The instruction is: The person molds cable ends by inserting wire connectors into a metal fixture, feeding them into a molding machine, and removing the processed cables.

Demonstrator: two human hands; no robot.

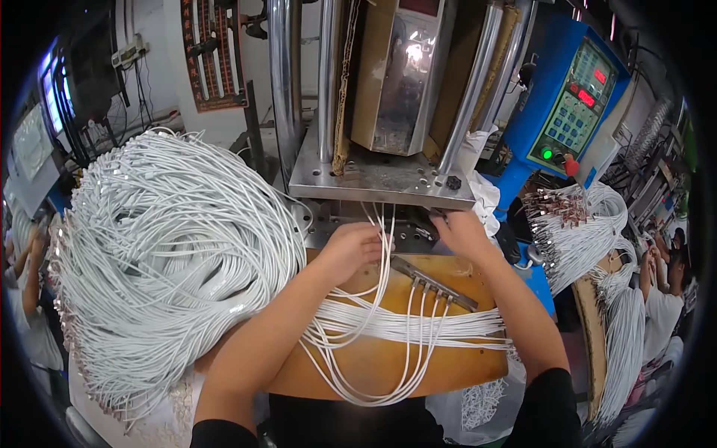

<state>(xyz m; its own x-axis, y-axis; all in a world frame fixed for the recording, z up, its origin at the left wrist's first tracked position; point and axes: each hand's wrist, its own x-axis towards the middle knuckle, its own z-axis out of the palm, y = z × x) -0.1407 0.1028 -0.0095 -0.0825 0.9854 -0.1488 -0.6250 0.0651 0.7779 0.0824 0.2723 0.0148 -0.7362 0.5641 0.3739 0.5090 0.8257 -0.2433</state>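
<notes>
My left hand [351, 248] is closed around several thin white cables [385, 224] that run up into the dark mould area under the steel press plate [377, 179]. My right hand [461, 231] reaches to the same mould area at the right; its fingertips are hidden, so I cannot see what they hold. Between my forearms a metal strip fixture [433, 282] lies slanted on the wooden board [388, 366], with several white cable ends set in it. Their loops [373, 388] hang toward me across a bundle of white cables [418, 327].
A big heap of white cables [164, 246] fills the left. A blue control box with lit display and green button [571, 104] stands at the right, above another cable bundle with metal plugs [567, 216]. Shiny press columns [284, 75] rise behind. Other people sit at far left and right.
</notes>
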